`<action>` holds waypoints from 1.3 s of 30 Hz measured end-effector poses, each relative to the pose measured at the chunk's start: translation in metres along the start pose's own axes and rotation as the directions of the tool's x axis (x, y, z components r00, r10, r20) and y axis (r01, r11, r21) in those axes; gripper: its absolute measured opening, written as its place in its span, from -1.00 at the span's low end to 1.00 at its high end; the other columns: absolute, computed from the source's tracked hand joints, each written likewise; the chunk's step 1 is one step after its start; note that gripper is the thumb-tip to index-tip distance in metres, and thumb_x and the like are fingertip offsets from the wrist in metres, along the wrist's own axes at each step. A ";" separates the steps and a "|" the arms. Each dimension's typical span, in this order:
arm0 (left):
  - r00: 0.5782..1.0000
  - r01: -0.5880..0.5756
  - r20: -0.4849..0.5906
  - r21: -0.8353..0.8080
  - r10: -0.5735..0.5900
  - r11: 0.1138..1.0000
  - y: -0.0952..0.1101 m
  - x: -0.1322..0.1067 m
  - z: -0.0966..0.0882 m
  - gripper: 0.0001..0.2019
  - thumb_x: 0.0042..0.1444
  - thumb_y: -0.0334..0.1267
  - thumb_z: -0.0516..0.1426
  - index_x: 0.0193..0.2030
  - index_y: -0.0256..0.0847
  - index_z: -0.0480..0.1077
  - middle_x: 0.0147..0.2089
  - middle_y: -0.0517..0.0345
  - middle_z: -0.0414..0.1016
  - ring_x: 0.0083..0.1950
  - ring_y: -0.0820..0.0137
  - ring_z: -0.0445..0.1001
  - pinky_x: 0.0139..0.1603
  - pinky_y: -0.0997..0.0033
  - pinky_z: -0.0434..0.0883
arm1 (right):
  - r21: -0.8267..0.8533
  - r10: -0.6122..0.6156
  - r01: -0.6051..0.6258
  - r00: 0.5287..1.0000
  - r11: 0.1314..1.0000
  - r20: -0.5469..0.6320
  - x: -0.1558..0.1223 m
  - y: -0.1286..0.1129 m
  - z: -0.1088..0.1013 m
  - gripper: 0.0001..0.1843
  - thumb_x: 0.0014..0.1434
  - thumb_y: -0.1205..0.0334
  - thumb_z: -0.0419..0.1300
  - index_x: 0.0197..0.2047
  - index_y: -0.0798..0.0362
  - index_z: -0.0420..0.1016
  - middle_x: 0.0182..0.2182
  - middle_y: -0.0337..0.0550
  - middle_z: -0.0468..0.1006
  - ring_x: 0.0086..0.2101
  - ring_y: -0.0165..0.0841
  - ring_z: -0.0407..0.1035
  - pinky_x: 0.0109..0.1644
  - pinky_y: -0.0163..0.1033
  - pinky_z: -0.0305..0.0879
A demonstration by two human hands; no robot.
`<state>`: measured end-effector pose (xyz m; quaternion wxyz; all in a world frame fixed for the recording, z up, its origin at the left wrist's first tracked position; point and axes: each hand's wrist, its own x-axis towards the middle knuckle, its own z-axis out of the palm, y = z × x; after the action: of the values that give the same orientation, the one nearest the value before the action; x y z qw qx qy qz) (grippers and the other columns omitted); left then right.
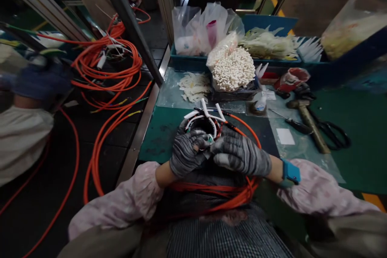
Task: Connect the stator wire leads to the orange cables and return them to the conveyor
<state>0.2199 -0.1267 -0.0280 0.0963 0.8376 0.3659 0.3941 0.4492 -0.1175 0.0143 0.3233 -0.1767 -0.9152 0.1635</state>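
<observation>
our left hand and right hand, in grey striped gloves, are curled nearly shut on the near rim of a ring-shaped wire winding. it sits on a green work mat just in front of us, white-sleeved leads rising from it. an orange cable loops around into our lap. a hammer, screwdriver and scissors lie to our right.
</observation>
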 end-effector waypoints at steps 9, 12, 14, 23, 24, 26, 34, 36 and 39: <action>1.000 0.010 0.014 -0.008 -0.010 1.000 0.000 0.002 -0.001 -0.87 0.28 -0.15 0.23 -0.25 -0.11 0.54 -0.16 0.19 0.72 -0.04 0.26 0.69 0.57 -0.16 0.18 | -0.257 -0.168 0.170 0.985 0.951 0.031 -0.014 0.019 0.003 -0.78 0.43 0.37 0.13 0.06 -0.01 0.53 -0.09 -0.10 0.66 -0.03 -0.28 0.48 0.08 -0.08 0.50; 0.999 0.001 0.038 -0.019 0.000 1.000 0.000 0.002 0.000 -0.87 0.30 -0.14 0.22 -0.22 -0.09 0.56 -0.16 0.21 0.73 -0.01 0.26 0.69 0.60 -0.17 0.11 | -0.107 -0.126 0.128 0.992 0.986 0.025 -0.006 0.002 -0.005 -0.74 0.49 0.32 0.04 0.02 -0.04 0.55 -0.15 -0.16 0.69 -0.08 -0.32 0.54 0.04 -0.15 0.51; 0.999 -0.004 0.046 -0.005 0.004 1.000 0.000 0.003 0.001 -0.85 0.28 -0.10 0.24 -0.19 -0.09 0.57 -0.15 0.20 0.73 0.00 0.25 0.68 0.61 -0.18 0.08 | 0.012 0.017 -0.017 0.999 1.000 0.038 0.003 -0.002 -0.003 -0.72 0.51 0.21 0.02 -0.06 -0.08 0.59 -0.22 -0.20 0.69 -0.16 -0.33 0.56 -0.02 -0.19 0.52; 0.969 -0.164 0.203 0.108 0.139 0.981 -0.011 0.003 -0.017 -0.87 0.34 -0.18 0.26 0.00 0.04 0.59 0.06 0.18 0.68 0.22 0.19 0.57 0.58 -0.38 0.01 | -0.096 0.487 -0.504 0.859 0.858 -0.157 0.056 0.054 0.011 -0.61 0.47 0.04 -0.02 -0.09 0.09 0.56 -0.20 0.09 0.60 -0.17 -0.13 0.47 0.04 0.04 0.45; 0.968 -0.186 0.198 0.170 0.151 0.968 -0.013 0.002 -0.021 -0.84 0.34 -0.16 0.27 0.03 0.10 0.59 0.12 0.19 0.65 0.25 0.15 0.53 0.54 -0.38 0.08 | -0.111 0.497 -0.522 0.846 0.845 -0.195 0.056 0.057 0.006 -0.60 0.46 0.02 -0.01 -0.03 0.11 0.54 -0.16 0.12 0.59 -0.14 -0.11 0.47 0.09 0.07 0.43; 0.967 -0.221 0.192 0.306 0.167 0.926 -0.015 -0.001 -0.031 -0.80 0.35 -0.16 0.27 0.07 0.16 0.59 0.13 0.19 0.62 0.19 0.16 0.53 0.37 -0.15 0.37 | -0.174 0.519 -0.548 0.834 0.818 -0.186 0.054 0.058 0.000 -0.56 0.38 -0.05 0.12 0.04 0.14 0.53 -0.08 0.17 0.57 -0.07 -0.05 0.44 0.14 0.13 0.40; 0.763 -0.545 0.553 0.270 0.336 0.794 -0.020 0.032 -0.070 -0.78 0.46 -0.32 0.10 0.08 -0.07 0.56 -0.13 0.15 0.62 -0.16 0.28 0.53 -0.22 0.32 0.43 | -0.340 0.349 -0.245 0.891 0.908 0.291 0.063 0.080 0.003 -0.60 0.23 0.22 0.22 0.09 0.22 0.57 0.00 0.21 0.48 -0.07 -0.08 0.32 0.08 0.07 0.40; 0.740 -0.581 0.575 0.284 0.349 0.763 -0.024 0.036 -0.074 -0.79 0.46 -0.30 0.10 0.04 -0.05 0.57 -0.14 0.14 0.63 -0.17 0.25 0.52 -0.23 0.30 0.40 | -0.252 0.222 -0.140 0.916 0.958 0.334 0.064 0.091 0.000 -0.64 0.29 0.18 0.18 0.06 0.19 0.57 -0.03 0.16 0.48 -0.12 -0.14 0.32 0.02 0.03 0.41; 0.762 -0.575 0.541 0.312 0.356 0.757 -0.033 0.033 -0.076 -0.80 0.47 -0.29 0.10 0.04 -0.06 0.56 -0.08 0.11 0.64 -0.11 0.26 0.53 -0.16 0.29 0.38 | -0.185 0.126 -0.069 0.941 0.980 0.314 0.064 0.103 -0.001 -0.64 0.30 0.14 0.17 0.04 0.19 0.57 -0.04 0.16 0.49 -0.14 -0.14 0.32 0.00 0.06 0.42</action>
<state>0.1607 -0.0907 0.0274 -0.1273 0.9683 0.1887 0.1025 0.4256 0.0006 0.0063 0.1435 -0.2198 -0.9566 0.1269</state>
